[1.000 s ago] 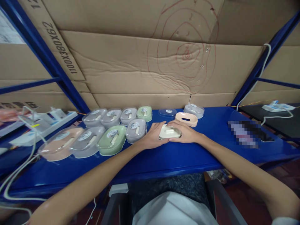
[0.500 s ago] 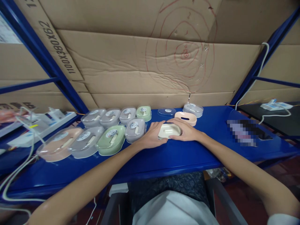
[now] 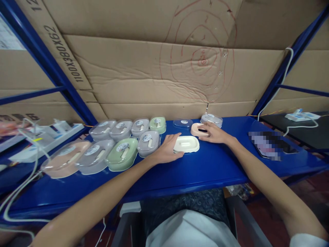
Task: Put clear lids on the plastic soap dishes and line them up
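Note:
A shallow white oval tray (image 3: 187,144) with a recessed middle lies on the blue table. My left hand (image 3: 169,150) grips its left end, thumb at the front and fingers behind. Just beyond it is a peach oval plastic piece (image 3: 196,129) with a dark slot in its top. My right hand (image 3: 214,133) has its fingers closed over the right side of that piece, partly covering the slot. Behind them lie a loose clear lid (image 3: 183,123) with a round sticker and a grey lidded box (image 3: 211,120).
Several lidded boxes in grey, green and peach, including a green box (image 3: 122,154), stand in two rows at left. A phone (image 3: 290,148) lies at right beside a blurred-out patch. White power strips (image 3: 48,140) and cables are at far left. Cardboard (image 3: 144,68) walls the back.
My right hand has let go of the white tray and moved back and right onto the peach piece. My left hand stays at the tray, which now lies flatter.

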A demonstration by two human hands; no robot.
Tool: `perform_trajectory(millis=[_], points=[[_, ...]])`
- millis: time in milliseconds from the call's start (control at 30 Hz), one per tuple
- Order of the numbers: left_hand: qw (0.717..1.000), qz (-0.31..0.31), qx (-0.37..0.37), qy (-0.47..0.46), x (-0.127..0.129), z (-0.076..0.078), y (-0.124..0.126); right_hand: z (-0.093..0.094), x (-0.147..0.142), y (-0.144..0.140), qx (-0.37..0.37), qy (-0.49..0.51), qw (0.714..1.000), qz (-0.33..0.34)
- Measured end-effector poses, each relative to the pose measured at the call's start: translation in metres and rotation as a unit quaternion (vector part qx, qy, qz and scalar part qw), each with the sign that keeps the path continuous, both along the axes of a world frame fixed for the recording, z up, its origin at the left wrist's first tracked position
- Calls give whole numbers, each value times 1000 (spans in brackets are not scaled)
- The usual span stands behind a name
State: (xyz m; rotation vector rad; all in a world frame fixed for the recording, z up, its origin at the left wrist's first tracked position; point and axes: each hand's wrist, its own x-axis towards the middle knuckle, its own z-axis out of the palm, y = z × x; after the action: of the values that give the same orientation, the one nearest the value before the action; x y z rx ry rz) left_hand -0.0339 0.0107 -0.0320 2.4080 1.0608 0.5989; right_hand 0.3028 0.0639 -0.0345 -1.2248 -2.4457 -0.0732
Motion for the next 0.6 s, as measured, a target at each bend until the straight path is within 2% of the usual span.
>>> perform_trajectory(millis=[167,300,433,600], points=[[1000,-2,-2,3,-1,-3,2,4,-2,0,-6,33,999,-5],[1000,6,-8,6,0,-1,2,13,-10,-11,5,125,992,-21],[999,28,-14,-5,1,2,2,17,-33,-25,25,197,979,37],[999,24,-18,-45,1,-1,5,8,-62,-36,11,170,977,126]])
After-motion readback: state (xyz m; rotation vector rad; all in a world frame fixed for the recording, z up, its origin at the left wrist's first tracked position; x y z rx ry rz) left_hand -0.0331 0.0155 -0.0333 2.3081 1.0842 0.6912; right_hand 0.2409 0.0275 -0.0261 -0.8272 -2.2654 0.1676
